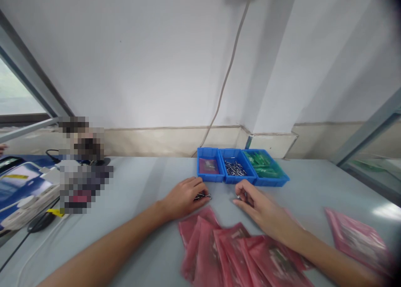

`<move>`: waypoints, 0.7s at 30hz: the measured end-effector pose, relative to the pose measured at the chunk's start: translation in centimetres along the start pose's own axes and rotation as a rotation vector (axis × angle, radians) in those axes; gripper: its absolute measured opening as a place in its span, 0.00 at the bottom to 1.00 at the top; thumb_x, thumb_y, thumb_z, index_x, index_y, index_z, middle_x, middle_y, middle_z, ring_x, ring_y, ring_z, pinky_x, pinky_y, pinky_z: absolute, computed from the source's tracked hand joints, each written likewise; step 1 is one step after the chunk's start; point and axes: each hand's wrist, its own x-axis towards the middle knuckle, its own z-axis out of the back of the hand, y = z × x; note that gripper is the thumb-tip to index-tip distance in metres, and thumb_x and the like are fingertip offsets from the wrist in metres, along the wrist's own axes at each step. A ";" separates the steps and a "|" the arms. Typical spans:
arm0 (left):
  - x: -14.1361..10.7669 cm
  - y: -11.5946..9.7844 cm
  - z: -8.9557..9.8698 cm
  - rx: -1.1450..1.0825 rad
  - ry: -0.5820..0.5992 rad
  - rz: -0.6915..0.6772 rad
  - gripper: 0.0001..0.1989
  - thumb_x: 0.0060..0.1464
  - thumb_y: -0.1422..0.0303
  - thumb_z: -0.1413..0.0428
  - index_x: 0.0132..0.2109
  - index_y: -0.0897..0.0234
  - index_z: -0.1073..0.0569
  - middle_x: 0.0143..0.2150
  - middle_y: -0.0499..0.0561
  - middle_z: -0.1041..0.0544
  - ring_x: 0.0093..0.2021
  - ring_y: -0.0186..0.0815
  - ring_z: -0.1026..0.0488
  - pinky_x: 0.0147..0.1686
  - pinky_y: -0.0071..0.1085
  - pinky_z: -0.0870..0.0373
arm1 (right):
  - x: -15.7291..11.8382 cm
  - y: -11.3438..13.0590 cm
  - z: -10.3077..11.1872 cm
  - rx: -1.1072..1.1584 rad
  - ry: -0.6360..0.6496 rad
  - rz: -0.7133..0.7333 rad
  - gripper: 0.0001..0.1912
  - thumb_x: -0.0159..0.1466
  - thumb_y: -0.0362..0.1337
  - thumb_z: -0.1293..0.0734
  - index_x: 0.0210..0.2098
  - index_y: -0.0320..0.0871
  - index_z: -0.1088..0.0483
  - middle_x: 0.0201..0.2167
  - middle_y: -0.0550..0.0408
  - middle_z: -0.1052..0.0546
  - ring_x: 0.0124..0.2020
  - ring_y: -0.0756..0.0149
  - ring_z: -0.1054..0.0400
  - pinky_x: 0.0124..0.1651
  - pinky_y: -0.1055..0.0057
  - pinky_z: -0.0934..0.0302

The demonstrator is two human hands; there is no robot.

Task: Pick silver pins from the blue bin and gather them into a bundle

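Observation:
My left hand [185,197] rests on the table with its fingers curled around several small metal screws [202,196], whose ends stick out by the thumb. Opposite it, my right hand [257,204] is closed in a pinch, with a small shiny bit of metal, probably a screw [238,197], showing at the fingertips. Just beyond both hands, a blue bin [239,180] holds many similar screws. Fanned out below the hands lie several pink plastic bags [208,253]; their contents are hard to make out.
Left of the screw bin, another blue bin [210,178] holds a pink bag; a third bin [272,181], on the right, contains green packets. Another pink bag [357,237] lies at the right. Power strips [40,199], cables and a blurred-out area occupy the left side.

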 end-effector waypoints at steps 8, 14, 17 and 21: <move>0.0 0.1 0.0 0.002 0.001 0.002 0.07 0.71 0.63 0.44 0.46 0.61 0.28 0.45 0.52 0.23 0.45 0.39 0.26 0.46 0.34 0.30 | -0.1 0.2 0.1 -0.025 -0.006 0.009 0.03 0.74 0.38 0.37 0.46 0.51 0.37 0.34 0.61 0.30 0.33 0.62 0.37 0.38 0.67 0.43; 0.0 0.1 0.0 0.004 0.006 0.006 0.06 0.71 0.63 0.44 0.46 0.61 0.28 0.45 0.52 0.23 0.46 0.39 0.26 0.46 0.34 0.30 | 0.0 0.4 0.2 -0.043 -0.011 0.017 0.03 0.74 0.38 0.37 0.45 0.50 0.37 0.34 0.60 0.29 0.32 0.63 0.36 0.38 0.68 0.43; 0.0 0.0 0.0 0.006 0.003 0.007 0.07 0.72 0.62 0.44 0.46 0.61 0.27 0.45 0.52 0.23 0.46 0.40 0.26 0.46 0.34 0.30 | -0.1 0.5 0.4 -0.046 -0.005 0.011 0.02 0.75 0.38 0.37 0.44 0.50 0.38 0.34 0.60 0.29 0.32 0.63 0.36 0.38 0.68 0.43; 0.0 -0.1 0.0 0.008 0.000 0.006 0.07 0.72 0.63 0.44 0.46 0.61 0.27 0.45 0.52 0.23 0.46 0.39 0.26 0.46 0.34 0.30 | -0.2 0.6 0.5 -0.046 0.000 -0.001 0.02 0.75 0.38 0.37 0.44 0.50 0.37 0.34 0.60 0.29 0.32 0.63 0.37 0.38 0.67 0.42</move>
